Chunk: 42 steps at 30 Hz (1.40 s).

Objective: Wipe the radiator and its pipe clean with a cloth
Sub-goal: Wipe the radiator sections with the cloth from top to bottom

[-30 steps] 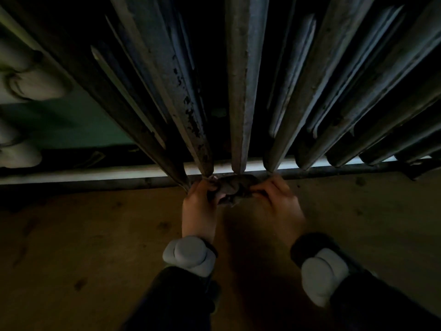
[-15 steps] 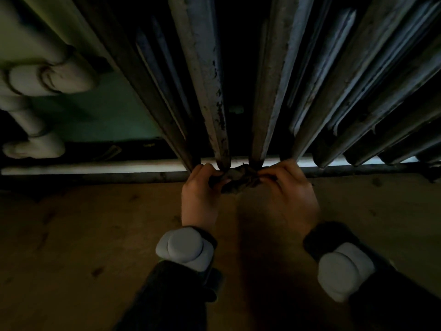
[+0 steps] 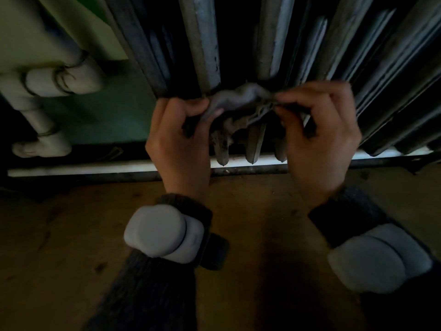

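Upper centre of frame: the cloth (image 3: 238, 99), grey and crumpled, is stretched between my two hands and lies against the lower part of the radiator (image 3: 207, 44).

Grip, my left hand (image 3: 179, 139): fingers curled, clenched on the left end of the cloth, thumb on the fabric.
Grip, my right hand (image 3: 319, 139): fingers bent, pinching the right end of the cloth between thumb and fingertips.
Both are grasping; neither is released.

Frayed threads (image 3: 260, 111) hang from the lower edge of the cloth.

The radiator fills the top of the frame from centre to right edge. Its dark fins (image 3: 267, 51) fan outward in this wide view. Paint is chipped on the fin just left of centre. Three fin tips show between my hands, below the cloth.

The pipe (image 3: 47, 77), white and jointed, sits at upper left, beside the radiator and apart from the cloth. Neither hand touches it. A green wall (image 3: 119, 99) is behind it.

A pale horizontal strip (image 3: 71, 167) crosses mid-frame behind my hands. Pipe or skirting: cannot tell.

Lower half: brown spotted floor (image 3: 59, 235). There are dark knitted sleeves (image 3: 152, 295) on both forearms, with a pale grey wrist unit (image 3: 162, 231) strapped on each.
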Each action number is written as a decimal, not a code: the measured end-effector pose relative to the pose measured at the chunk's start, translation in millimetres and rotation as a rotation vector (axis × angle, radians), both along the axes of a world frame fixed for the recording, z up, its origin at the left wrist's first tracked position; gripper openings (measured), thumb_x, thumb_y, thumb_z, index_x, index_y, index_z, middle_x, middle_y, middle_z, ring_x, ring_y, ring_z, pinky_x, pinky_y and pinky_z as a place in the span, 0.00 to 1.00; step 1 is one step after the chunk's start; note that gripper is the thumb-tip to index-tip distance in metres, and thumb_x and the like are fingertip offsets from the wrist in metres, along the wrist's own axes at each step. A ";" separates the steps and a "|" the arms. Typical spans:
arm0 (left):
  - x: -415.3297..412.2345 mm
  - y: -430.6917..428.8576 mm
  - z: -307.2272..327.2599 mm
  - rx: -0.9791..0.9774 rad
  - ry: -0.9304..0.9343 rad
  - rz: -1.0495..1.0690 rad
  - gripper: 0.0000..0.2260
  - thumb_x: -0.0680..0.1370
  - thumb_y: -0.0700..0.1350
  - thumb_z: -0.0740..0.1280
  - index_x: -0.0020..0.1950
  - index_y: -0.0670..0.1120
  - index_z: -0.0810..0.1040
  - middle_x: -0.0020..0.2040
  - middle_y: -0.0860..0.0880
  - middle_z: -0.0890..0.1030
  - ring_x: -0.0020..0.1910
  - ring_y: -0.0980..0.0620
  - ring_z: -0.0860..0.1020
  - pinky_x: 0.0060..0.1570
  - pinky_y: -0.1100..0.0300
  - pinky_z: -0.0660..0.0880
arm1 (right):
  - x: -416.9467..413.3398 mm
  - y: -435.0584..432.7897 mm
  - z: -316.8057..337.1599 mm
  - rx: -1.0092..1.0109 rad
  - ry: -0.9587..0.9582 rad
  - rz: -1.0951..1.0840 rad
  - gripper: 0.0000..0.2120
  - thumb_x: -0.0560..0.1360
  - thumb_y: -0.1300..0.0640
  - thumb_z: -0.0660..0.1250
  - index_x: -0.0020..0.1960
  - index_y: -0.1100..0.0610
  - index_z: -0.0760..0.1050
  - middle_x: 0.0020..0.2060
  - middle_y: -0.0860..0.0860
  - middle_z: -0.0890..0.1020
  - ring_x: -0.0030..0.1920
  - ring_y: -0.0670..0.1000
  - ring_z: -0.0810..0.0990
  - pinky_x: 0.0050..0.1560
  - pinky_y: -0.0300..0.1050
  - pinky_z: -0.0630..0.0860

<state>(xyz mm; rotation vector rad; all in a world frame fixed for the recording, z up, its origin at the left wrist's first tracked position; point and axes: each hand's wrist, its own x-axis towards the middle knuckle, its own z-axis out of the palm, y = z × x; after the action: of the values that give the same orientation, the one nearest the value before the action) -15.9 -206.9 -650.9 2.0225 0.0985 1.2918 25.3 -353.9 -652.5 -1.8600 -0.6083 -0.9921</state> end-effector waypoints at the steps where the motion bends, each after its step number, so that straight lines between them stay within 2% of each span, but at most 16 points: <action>1: 0.4 0.9 3.6 -0.002 -0.015 -0.007 0.09 0.70 0.42 0.71 0.43 0.49 0.71 0.43 0.50 0.72 0.42 0.75 0.69 0.44 0.78 0.67 | 0.8 1.8 2.8 0.020 -0.013 -0.005 0.05 0.71 0.70 0.68 0.47 0.66 0.79 0.46 0.51 0.70 0.52 0.29 0.67 0.54 0.28 0.70; 4: -0.2 4.5 1.6 -0.031 0.015 -0.024 0.09 0.69 0.42 0.71 0.42 0.49 0.72 0.37 0.55 0.72 0.41 0.76 0.69 0.43 0.79 0.66 | 1.4 5.4 -2.6 -0.021 0.019 0.009 0.07 0.71 0.70 0.67 0.47 0.64 0.79 0.46 0.51 0.73 0.52 0.30 0.68 0.55 0.25 0.68; 6: -2.9 5.2 -12.5 -0.020 0.086 -0.034 0.07 0.69 0.40 0.72 0.39 0.45 0.74 0.37 0.54 0.72 0.41 0.77 0.69 0.43 0.80 0.66 | -1.1 2.5 -17.8 -0.121 0.092 0.015 0.07 0.70 0.70 0.66 0.47 0.65 0.78 0.45 0.59 0.77 0.50 0.39 0.73 0.57 0.23 0.66; 8: -8.0 6.4 -30.6 -0.006 0.176 -0.036 0.06 0.68 0.34 0.73 0.36 0.38 0.76 0.36 0.51 0.72 0.39 0.75 0.70 0.42 0.81 0.66 | -4.7 0.7 -33.0 -0.197 0.165 0.000 0.06 0.70 0.71 0.66 0.45 0.68 0.79 0.44 0.65 0.78 0.48 0.47 0.73 0.58 0.21 0.64; 10: -11.9 6.2 -43.4 -0.029 0.276 -0.026 0.04 0.67 0.32 0.71 0.35 0.37 0.77 0.35 0.47 0.73 0.36 0.68 0.69 0.41 0.82 0.66 | -7.2 0.9 -41.7 -0.242 0.222 -0.010 0.06 0.70 0.70 0.66 0.45 0.68 0.80 0.44 0.64 0.78 0.47 0.48 0.72 0.58 0.20 0.63; 12: -13.3 3.9 -48.5 -0.064 0.340 -0.018 0.03 0.68 0.33 0.70 0.35 0.37 0.77 0.34 0.44 0.76 0.37 0.64 0.69 0.40 0.81 0.66 | -8.4 1.8 -44.9 -0.272 0.254 -0.006 0.07 0.70 0.68 0.64 0.45 0.67 0.80 0.43 0.63 0.79 0.46 0.47 0.72 0.58 0.20 0.62; 15: -15.6 -0.1 -46.4 -0.043 0.350 -0.003 0.03 0.68 0.33 0.70 0.36 0.37 0.77 0.36 0.48 0.74 0.38 0.63 0.68 0.40 0.82 0.66 | -10.8 1.2 -39.6 -0.291 0.261 -0.006 0.09 0.71 0.67 0.63 0.46 0.67 0.80 0.43 0.63 0.79 0.46 0.48 0.72 0.57 0.19 0.62; 18: -15.1 -2.2 -36.1 -0.064 0.313 0.013 0.03 0.69 0.35 0.71 0.38 0.37 0.77 0.37 0.49 0.73 0.38 0.63 0.68 0.40 0.81 0.66 | -14.3 2.9 -23.8 -0.228 0.203 -0.019 0.07 0.70 0.71 0.64 0.46 0.68 0.79 0.43 0.64 0.78 0.47 0.49 0.72 0.57 0.20 0.63; 22: -7.7 -5.4 -3.2 -0.067 0.129 0.064 0.05 0.69 0.40 0.71 0.40 0.40 0.77 0.38 0.53 0.73 0.37 0.67 0.68 0.42 0.82 0.65 | -11.1 9.8 10.9 -0.100 0.045 -0.066 0.08 0.69 0.76 0.66 0.45 0.69 0.79 0.42 0.65 0.77 0.47 0.48 0.72 0.56 0.21 0.65; 25: -4.4 -8.9 25.4 -0.051 -0.030 0.074 0.06 0.70 0.39 0.71 0.44 0.44 0.76 0.41 0.51 0.73 0.41 0.75 0.68 0.45 0.79 0.66 | -10.7 19.9 35.7 0.061 -0.018 -0.125 0.08 0.70 0.74 0.66 0.46 0.67 0.79 0.43 0.59 0.75 0.46 0.44 0.72 0.53 0.25 0.70; 28: -3.0 -8.5 44.8 -0.026 -0.098 0.094 0.10 0.71 0.39 0.71 0.45 0.49 0.72 0.41 0.55 0.73 0.41 0.73 0.69 0.45 0.78 0.67 | -9.3 24.4 50.0 0.130 -0.051 -0.140 0.08 0.71 0.73 0.66 0.47 0.66 0.79 0.45 0.53 0.71 0.47 0.43 0.72 0.52 0.28 0.71; 30: -3.6 -4.9 44.3 -0.020 -0.030 0.076 0.05 0.71 0.41 0.71 0.44 0.45 0.76 0.41 0.53 0.74 0.38 0.67 0.71 0.44 0.78 0.68 | -7.9 23.4 46.8 0.064 -0.038 -0.156 0.08 0.71 0.72 0.66 0.48 0.66 0.80 0.44 0.55 0.74 0.48 0.43 0.72 0.54 0.25 0.69; 32: -6.7 -2.0 34.1 -0.003 0.083 0.068 0.05 0.70 0.41 0.72 0.41 0.41 0.78 0.40 0.52 0.75 0.39 0.63 0.70 0.42 0.79 0.67 | -9.2 20.4 32.8 -0.050 0.004 -0.162 0.07 0.71 0.70 0.66 0.48 0.67 0.80 0.44 0.61 0.78 0.48 0.46 0.73 0.56 0.22 0.65; 37: -14.8 -4.0 12.8 0.021 0.292 0.056 0.06 0.68 0.36 0.74 0.37 0.39 0.77 0.37 0.52 0.73 0.30 0.66 0.66 0.41 0.84 0.64 | -18.8 15.8 5.3 -0.179 0.165 -0.127 0.10 0.72 0.65 0.61 0.49 0.67 0.79 0.47 0.63 0.79 0.49 0.50 0.72 0.60 0.29 0.63; 39: -15.2 -3.5 15.2 0.000 0.339 0.039 0.06 0.69 0.35 0.73 0.38 0.40 0.76 0.37 0.51 0.74 0.35 0.68 0.67 0.40 0.83 0.64 | -19.1 14.7 6.9 -0.180 0.186 -0.122 0.08 0.72 0.69 0.64 0.48 0.67 0.79 0.46 0.63 0.78 0.48 0.49 0.72 0.58 0.24 0.63; 42: -14.8 -2.3 29.2 -0.038 0.390 -0.005 0.05 0.72 0.35 0.71 0.41 0.40 0.76 0.40 0.49 0.73 0.35 0.58 0.69 0.39 0.79 0.65 | -18.0 11.0 25.2 -0.196 0.163 -0.093 0.07 0.71 0.70 0.65 0.48 0.67 0.79 0.45 0.63 0.78 0.48 0.49 0.72 0.56 0.19 0.62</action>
<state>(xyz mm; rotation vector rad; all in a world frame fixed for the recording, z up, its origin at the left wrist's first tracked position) -30.7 -209.2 -621.8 2.2147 0.2961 0.8709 7.3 -343.0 -627.3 -2.1358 -0.5407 -0.8536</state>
